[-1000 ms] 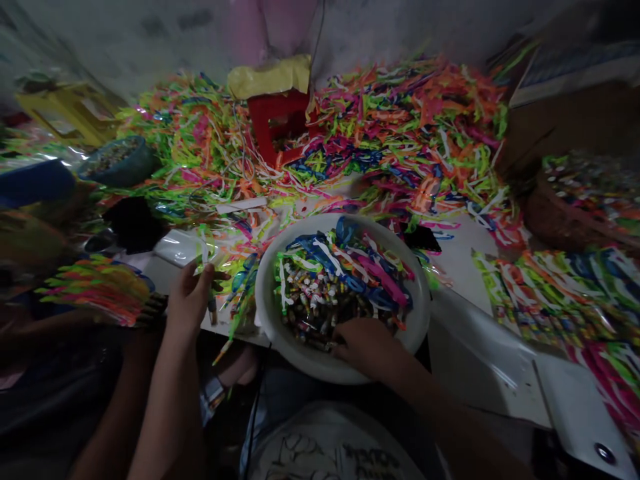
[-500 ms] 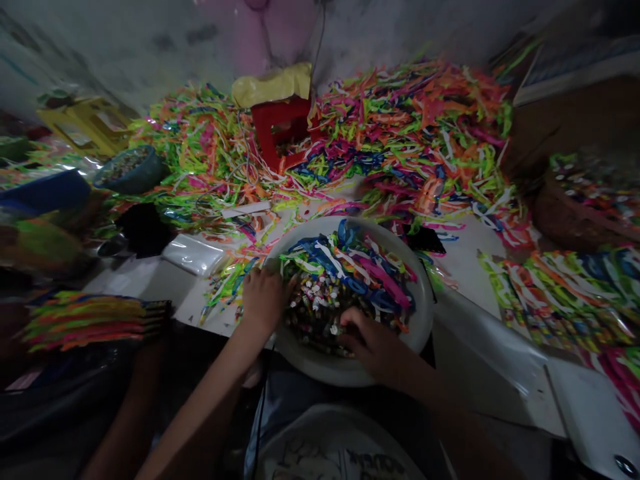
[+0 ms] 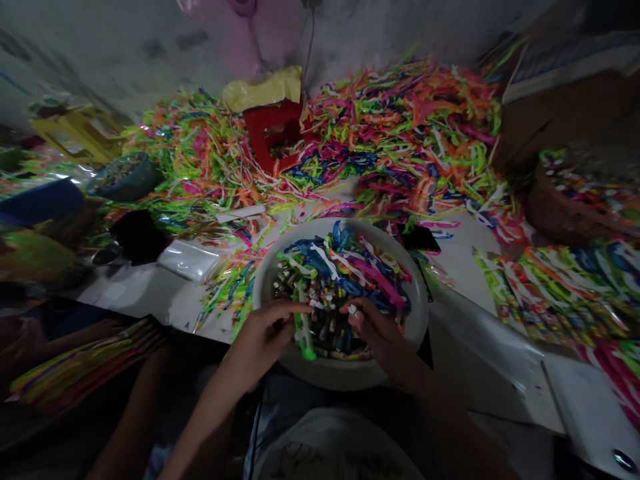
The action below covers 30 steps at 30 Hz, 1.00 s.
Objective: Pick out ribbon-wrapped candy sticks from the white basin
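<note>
A round pale basin holds many small pieces with white tips and a heap of coloured strips. Over its left part, my left hand pinches a green and white strip, which hangs down between the hands. My right hand is over the right part, its fingers closed on a small piece with a white tip. The two hands face each other, a short gap between them.
Piles of coloured strips lie behind the basin around a red stool. Blue bowl and clear plastic packet are left. Rows of strips lie right. Another person's hand is near a striped bundle at left.
My left hand has come from the basin's left edge towards the middle, now with a green strip. My right hand has lifted a little with a white-tipped piece. The striped bundle at left has tilted and lowered.
</note>
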### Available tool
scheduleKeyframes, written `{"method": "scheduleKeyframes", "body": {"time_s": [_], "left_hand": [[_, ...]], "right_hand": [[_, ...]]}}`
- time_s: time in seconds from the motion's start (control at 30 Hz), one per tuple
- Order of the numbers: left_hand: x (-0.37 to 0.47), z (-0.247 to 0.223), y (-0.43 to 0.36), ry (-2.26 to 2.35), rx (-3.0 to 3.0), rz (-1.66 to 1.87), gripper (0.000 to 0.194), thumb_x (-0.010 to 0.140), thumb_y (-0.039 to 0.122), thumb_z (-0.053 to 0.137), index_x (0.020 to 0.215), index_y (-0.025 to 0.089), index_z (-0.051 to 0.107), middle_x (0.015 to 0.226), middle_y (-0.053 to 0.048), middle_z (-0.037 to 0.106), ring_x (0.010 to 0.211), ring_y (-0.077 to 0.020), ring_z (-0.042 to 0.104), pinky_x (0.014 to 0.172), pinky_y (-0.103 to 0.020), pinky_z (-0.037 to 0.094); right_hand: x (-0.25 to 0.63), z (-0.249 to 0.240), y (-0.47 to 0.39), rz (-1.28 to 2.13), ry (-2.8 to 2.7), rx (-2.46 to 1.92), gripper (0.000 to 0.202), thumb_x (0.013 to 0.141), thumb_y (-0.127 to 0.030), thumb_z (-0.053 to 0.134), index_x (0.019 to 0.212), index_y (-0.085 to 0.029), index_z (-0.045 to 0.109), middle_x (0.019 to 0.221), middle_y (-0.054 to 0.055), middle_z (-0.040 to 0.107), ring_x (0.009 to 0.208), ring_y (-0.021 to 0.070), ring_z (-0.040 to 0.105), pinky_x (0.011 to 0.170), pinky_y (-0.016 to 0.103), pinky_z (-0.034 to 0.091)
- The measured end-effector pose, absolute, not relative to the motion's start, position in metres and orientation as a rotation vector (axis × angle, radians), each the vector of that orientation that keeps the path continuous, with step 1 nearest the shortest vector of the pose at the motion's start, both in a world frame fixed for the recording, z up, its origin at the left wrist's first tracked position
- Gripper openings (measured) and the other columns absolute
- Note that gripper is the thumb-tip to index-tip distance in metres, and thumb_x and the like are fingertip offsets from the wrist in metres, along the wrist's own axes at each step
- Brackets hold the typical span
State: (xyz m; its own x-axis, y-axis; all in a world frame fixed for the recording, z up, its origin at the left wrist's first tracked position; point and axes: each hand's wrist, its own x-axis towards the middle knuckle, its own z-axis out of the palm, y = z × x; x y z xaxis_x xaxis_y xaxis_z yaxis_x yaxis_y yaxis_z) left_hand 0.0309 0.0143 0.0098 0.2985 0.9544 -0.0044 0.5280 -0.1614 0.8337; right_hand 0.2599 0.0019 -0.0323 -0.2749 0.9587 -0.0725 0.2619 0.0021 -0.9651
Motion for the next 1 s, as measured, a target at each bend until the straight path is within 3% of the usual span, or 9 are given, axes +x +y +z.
{"method": "scheduleKeyframes", "body": {"time_s": [0.2,0.3,0.37,0.47,0.53,0.6,0.67,0.8,1.0], "left_hand": [[0.051,-0.008,0.018,0.941,1.05,0.848,0.034,0.083,0.029,0.05,0.113,0.019,0.062,0.105,-0.01,0.067,0.092,-0.025,0.064,0.084,-0.036,0.046],[0.061,-0.016,0.023,0.892,0.858,0.904,0.038,0.081,0.035,0.054,0.112,0.015,0.063,0.104,-0.013,0.068,0.087,-0.0239,0.065,0.081,-0.035,0.047],[0.069,-0.021,0.026,0.926,0.833,0.98,0.037,0.078,0.034,0.062,0.11,0.017,0.062,0.103,-0.011,0.069,0.078,-0.0183,0.065,0.072,-0.028,0.048],[0.079,-0.028,0.028,0.93,0.841,1.114,0.061,0.072,0.023,0.071,0.126,0.027,0.044,0.099,-0.005,0.07,0.062,-0.0092,0.06,0.059,-0.02,0.045],[0.082,-0.03,0.028,0.906,0.815,1.167,0.083,0.071,0.021,0.072,0.137,0.034,0.024,0.094,-0.003,0.071,0.055,-0.0072,0.057,0.054,-0.018,0.044],[0.084,-0.031,0.028,0.911,0.789,1.172,0.091,0.069,0.02,0.073,0.14,0.035,0.017,0.091,-0.002,0.071,0.053,-0.0068,0.056,0.053,-0.017,0.043],[0.083,-0.032,0.027,0.937,0.768,1.162,0.084,0.068,0.021,0.074,0.138,0.03,0.028,0.089,-0.002,0.071,0.054,-0.0067,0.056,0.051,-0.016,0.043],[0.081,-0.033,0.027,0.975,0.765,1.114,0.05,0.07,0.024,0.072,0.117,0.019,0.053,0.097,-0.005,0.069,0.06,-0.0076,0.057,0.052,-0.016,0.043],[0.08,-0.036,0.027,0.963,0.789,1.129,0.037,0.071,0.023,0.072,0.104,0.019,0.056,0.093,-0.002,0.069,0.061,-0.0067,0.056,0.052,-0.016,0.044]], "right_hand": [[0.257,-0.031,-0.016,1.344,-1.527,-1.299,0.034,0.093,-0.05,0.034,0.099,-0.02,0.049,0.074,0.0,0.047,0.065,0.0117,0.043,0.059,0.022,0.035],[0.255,-0.029,-0.03,1.346,-1.553,-1.318,0.032,0.093,-0.048,0.035,0.1,-0.02,0.049,0.076,0.0,0.051,0.068,0.0126,0.047,0.06,0.022,0.036],[0.254,-0.03,-0.036,1.343,-1.57,-1.34,0.031,0.093,-0.048,0.036,0.1,-0.021,0.05,0.074,0.0,0.052,0.066,0.0127,0.048,0.06,0.022,0.036],[0.249,-0.034,-0.041,1.326,-1.589,-1.399,0.031,0.093,-0.046,0.036,0.1,-0.02,0.052,0.074,0.001,0.057,0.066,0.0139,0.052,0.059,0.023,0.038],[0.246,-0.037,-0.041,1.265,-1.638,-1.45,0.031,0.092,-0.044,0.038,0.101,-0.02,0.054,0.081,0.004,0.062,0.073,0.0166,0.057,0.063,0.024,0.04],[0.242,-0.04,-0.04,1.15,-1.711,-1.508,0.031,0.091,-0.043,0.039,0.103,-0.02,0.056,0.085,0.006,0.064,0.079,0.0196,0.059,0.067,0.027,0.041],[0.239,-0.042,-0.04,1.013,-1.773,-1.567,0.032,0.091,-0.042,0.038,0.104,-0.02,0.057,0.085,0.007,0.066,0.08,0.0218,0.06,0.068,0.029,0.041],[0.236,-0.042,-0.038,0.909,-1.82,-1.645,0.036,0.092,-0.042,0.034,0.103,-0.019,0.058,0.083,0.008,0.067,0.077,0.0228,0.061,0.064,0.029,0.04],[0.235,-0.037,-0.035,1.027,-1.74,-1.688,0.033,0.091,-0.045,0.035,0.097,-0.02,0.056,0.073,0.004,0.065,0.067,0.0189,0.061,0.06,0.026,0.039]]}}
